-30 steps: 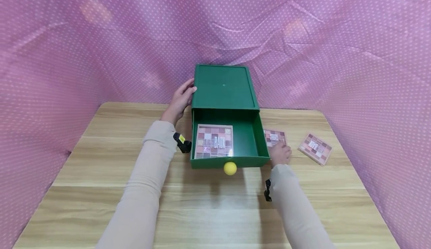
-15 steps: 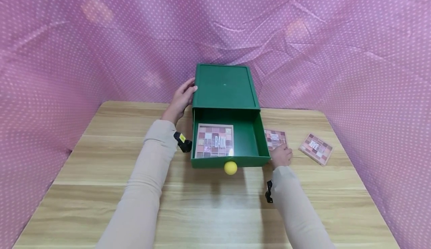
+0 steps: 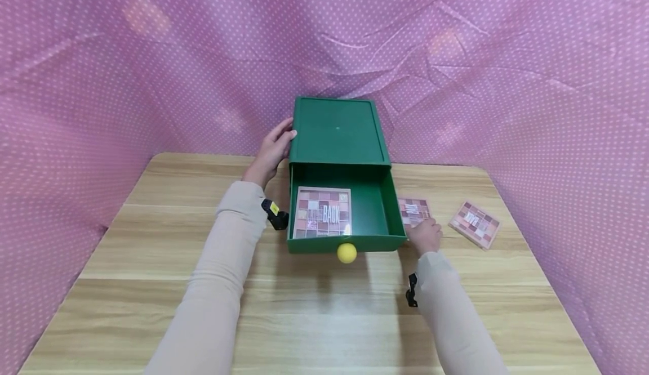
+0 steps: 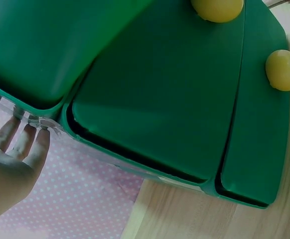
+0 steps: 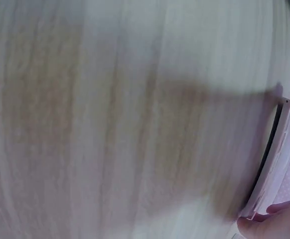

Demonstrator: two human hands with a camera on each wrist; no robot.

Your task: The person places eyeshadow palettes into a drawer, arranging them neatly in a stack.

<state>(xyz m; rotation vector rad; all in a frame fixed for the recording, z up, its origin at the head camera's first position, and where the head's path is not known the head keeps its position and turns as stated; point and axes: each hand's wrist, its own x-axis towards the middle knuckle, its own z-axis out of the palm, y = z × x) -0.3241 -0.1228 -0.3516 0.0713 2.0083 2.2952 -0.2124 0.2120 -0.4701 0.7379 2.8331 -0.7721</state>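
Observation:
A green drawer cabinet (image 3: 339, 130) with yellow ball knobs stands at the middle, its top drawer (image 3: 372, 211) pulled out. Inside the drawer's left half lies an eyeshadow palette (image 3: 311, 223). My left hand (image 3: 270, 154) rests against the cabinet's left side; in the left wrist view its straight fingers (image 4: 23, 142) touch the side wall. Right of the drawer, a second palette (image 3: 413, 207) is on the table, partly hidden by the drawer and my right hand (image 3: 425, 235). That hand grips its near end, with the palette's edge (image 5: 274, 159) between thumb and fingers in the right wrist view.
A third eyeshadow palette (image 3: 475, 224) lies turned at an angle on the wooden table (image 3: 324, 318), farther right. Two lower drawers with yellow knobs (image 4: 283, 69) are shut beneath the top one. Pink dotted cloth (image 3: 213, 54) hangs behind and at both sides.
My right wrist has shifted slightly to the right, and the palette under that hand has turned a little. The left hand and the cabinet have stayed in place.

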